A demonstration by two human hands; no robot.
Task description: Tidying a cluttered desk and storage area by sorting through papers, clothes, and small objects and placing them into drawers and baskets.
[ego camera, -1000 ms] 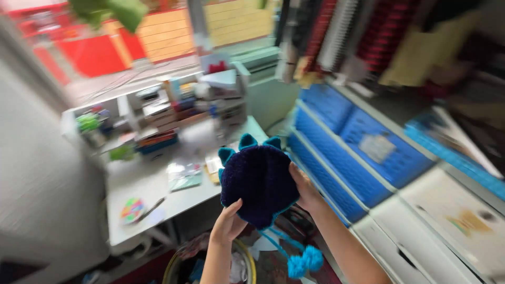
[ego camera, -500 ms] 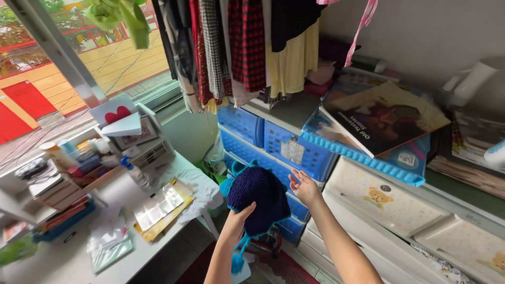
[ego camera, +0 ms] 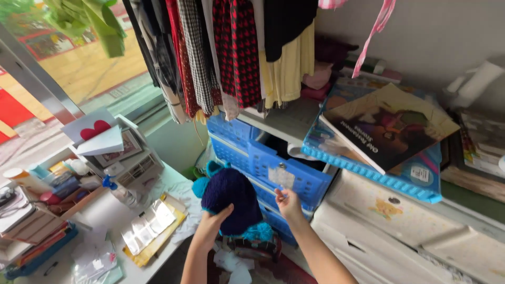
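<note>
My left hand (ego camera: pixel 209 227) grips a dark navy knitted hat (ego camera: pixel 229 198) with teal trim, small teal ears and a teal pompom, held up at chest height. My right hand (ego camera: pixel 288 203) is at the front of a blue plastic drawer (ego camera: pixel 286 171), fingers on its lower edge; the drawer stands pulled out and a dark gap shows behind its front. The hat hangs just left of that drawer.
More blue drawers (ego camera: pixel 226 131) sit to the left, white drawers (ego camera: pixel 379 221) to the right. A book (ego camera: pixel 386 129) lies on a blue tray above. Clothes (ego camera: pixel 231 47) hang overhead. A cluttered white desk (ego camera: pixel 100 210) stands at left by a window.
The right hand has gone from hovering open to the blue drawer's front, and the drawer now stands out. The hat has dropped slightly lower and left. The view has steadied.
</note>
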